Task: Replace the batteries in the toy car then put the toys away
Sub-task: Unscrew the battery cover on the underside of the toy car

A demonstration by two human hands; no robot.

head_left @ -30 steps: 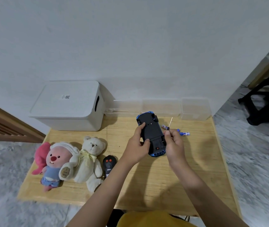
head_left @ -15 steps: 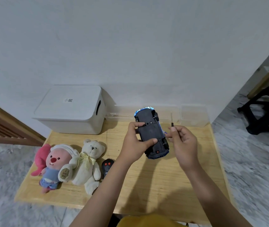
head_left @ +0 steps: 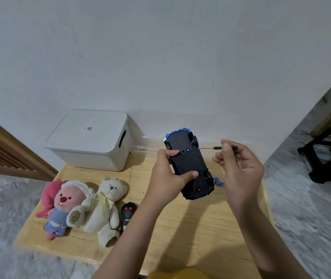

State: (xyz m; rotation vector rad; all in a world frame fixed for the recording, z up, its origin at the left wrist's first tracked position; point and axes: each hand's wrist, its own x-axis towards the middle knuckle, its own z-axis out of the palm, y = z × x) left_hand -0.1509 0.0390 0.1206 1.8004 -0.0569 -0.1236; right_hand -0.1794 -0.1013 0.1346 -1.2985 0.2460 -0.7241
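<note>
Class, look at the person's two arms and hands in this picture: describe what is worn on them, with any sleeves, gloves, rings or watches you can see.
Both forearms are bare up to the bottom edge of the picture, with no sleeve showing. The left hand and the right hand wear no gloves, and no ring, watch or bracelet shows on the fingers or wrists. Between the arms at the bottom edge is a patch of yellow clothing.

Toy car: raised toward frame centre, underside up, in the left hand's grip. Screwdriver: turned from upright to level, tip toward the car, pinched by the right hand. Batteries: part-hidden behind the car one second ago, then covered, now peeking out below it.
</note>
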